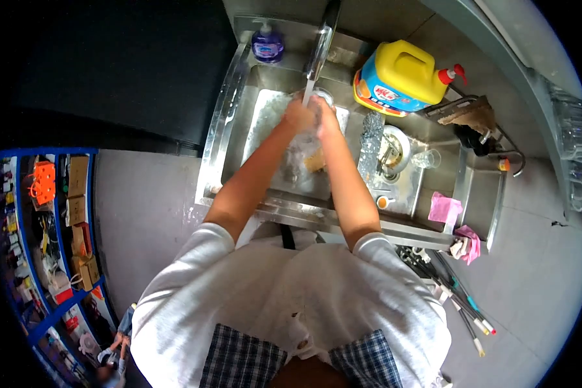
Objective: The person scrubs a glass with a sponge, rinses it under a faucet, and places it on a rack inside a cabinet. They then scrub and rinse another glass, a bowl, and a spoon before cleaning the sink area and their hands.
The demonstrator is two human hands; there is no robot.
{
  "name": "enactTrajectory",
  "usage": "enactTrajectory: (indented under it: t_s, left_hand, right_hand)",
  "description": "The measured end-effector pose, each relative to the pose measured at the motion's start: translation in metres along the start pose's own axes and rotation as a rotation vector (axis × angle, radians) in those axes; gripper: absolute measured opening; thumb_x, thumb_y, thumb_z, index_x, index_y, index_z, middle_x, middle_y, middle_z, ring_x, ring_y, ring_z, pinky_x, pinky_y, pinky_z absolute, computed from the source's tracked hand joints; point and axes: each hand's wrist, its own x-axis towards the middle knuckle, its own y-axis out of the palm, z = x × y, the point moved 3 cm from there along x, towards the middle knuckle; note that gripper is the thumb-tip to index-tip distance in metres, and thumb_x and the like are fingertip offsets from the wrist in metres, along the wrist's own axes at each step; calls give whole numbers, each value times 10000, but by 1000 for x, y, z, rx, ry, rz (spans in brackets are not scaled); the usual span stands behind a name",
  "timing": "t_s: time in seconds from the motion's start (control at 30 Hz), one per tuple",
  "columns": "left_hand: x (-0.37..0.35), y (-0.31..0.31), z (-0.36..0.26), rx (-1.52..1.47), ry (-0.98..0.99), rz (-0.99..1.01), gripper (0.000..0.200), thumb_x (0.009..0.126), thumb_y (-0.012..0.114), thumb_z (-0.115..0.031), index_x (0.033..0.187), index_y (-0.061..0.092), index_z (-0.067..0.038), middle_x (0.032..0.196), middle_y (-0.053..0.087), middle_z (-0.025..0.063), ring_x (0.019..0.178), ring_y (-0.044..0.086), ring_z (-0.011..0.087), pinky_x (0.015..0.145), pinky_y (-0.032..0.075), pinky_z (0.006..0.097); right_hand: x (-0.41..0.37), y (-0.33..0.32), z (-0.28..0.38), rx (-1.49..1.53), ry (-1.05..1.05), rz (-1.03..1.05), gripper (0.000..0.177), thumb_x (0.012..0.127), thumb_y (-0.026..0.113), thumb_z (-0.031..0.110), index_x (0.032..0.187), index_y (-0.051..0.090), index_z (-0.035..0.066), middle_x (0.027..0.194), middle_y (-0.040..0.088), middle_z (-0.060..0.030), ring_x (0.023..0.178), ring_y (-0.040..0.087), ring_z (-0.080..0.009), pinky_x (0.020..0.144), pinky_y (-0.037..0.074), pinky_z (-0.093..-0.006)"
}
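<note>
Observing remotely, I see the right hand curled around a clear vessel beneath the running faucet, over the left basin, the blurred left hand adjoining, its closure indeterminable.

Fisheye distortion curves the edges into black corners; glare streaks the silvery rectangular steel sink, the bare left hand blurs, and the flat black panel lies in dimness.

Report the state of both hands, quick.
Left hand: blurred beside the running water; open or closed cannot be told.
Right hand: at a clear, glass-like item; whether it grips it cannot be told.
</note>
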Motion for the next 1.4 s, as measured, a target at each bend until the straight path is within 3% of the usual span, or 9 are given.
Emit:
enactTrajectory:
  t_s: [0.13, 0.27, 0.4, 0.67, 0.77, 1.0, 1.2, 1.23, 1.4]
  left_hand:
    - [33, 16, 21, -457, 505, 388, 496, 916, 443, -257, 1384, 371, -112, 1331, 478, 118, 1218, 450, 249, 1023, 343, 330]
    - [7, 16, 22, -388, -136, 290, 577, 799, 641, -279, 1296, 469, -41, 1200, 563, 103, 1111, 515, 203, 946, 402, 327]
    - [-8, 19, 42, -602, 118, 387, 540, 796, 642, -344, 1246, 522, -72, 1154, 592, 74, 1078, 530, 178, 925, 416, 328]
    - [-7, -19, 44, -1052, -522, 147, 306, 821, 526, -278, 1051, 644, -115, 867, 674, 80, 653, 659, 226, 547, 495, 361]
    - [-9, -28, 28, -388, -72, -329, 254, 816, 558, -275, 940, 652, -74, 882, 657, 105, 749, 655, 250, 626, 492, 368]
    - [-31, -39, -41, -61, 601, -141, 267, 745, 706, -224, 958, 637, -79, 855, 630, 98, 823, 625, 271, 755, 492, 358]
    - [4, -39, 35, -844, -434, -31, 424, 758, 664, -357, 1061, 589, -69, 959, 628, 81, 873, 619, 265, 787, 497, 442]
    - [26, -18, 76, -1072, -471, 222, 467, 777, 612, -431, 1058, 583, -60, 975, 629, 106, 870, 612, 302, 767, 493, 479]
    - [4, -12, 50, -992, -518, 251, 455, 813, 553, -476, 1007, 604, -68, 960, 640, 81, 879, 615, 250, 794, 482, 432]
  right_hand:
    - [30, -21, -30, 162, 78, -44, 678, 749, 716, 291, 1277, 357, 64, 1103, 562, -153, 1065, 532, -285, 857, 460, -469]
    - [4, -6, -6, 45, -208, -171, 719, 747, 708, 378, 1278, 361, 40, 1105, 546, -186, 1052, 528, -306, 857, 456, -466]
    - [-5, 1, 14, 13, -198, -349, 728, 723, 742, 374, 1210, 371, -19, 1098, 522, -205, 898, 569, -293, 758, 490, -417]
    - [15, -13, 20, -477, -456, -242, 404, 724, 759, 358, 641, 535, 32, 605, 566, -51, 564, 538, -157, 510, 402, -269]
    - [13, -20, 8, -265, -134, -239, 353, 697, 776, 352, 644, 507, 129, 500, 480, 3, 376, 401, -121, 361, 294, -283]
    - [21, -40, -43, 77, 344, -272, 214, 848, 629, 353, 749, 538, 186, 491, 370, 17, 354, 298, -105, 319, 259, -252]
    - [-38, -8, 2, 8, -68, 236, 212, 900, 551, 200, 974, 588, 5, 912, 661, -139, 709, 650, -243, 656, 537, -354]
    - [-58, 3, 18, -155, -86, 478, 313, 878, 536, 122, 1135, 549, -55, 1144, 606, -191, 1053, 599, -286, 944, 457, -373]
    - [-60, 10, 29, -233, 54, 784, 406, 821, 513, 23, 1218, 510, -65, 1192, 578, -154, 1141, 542, -244, 1004, 406, -331]
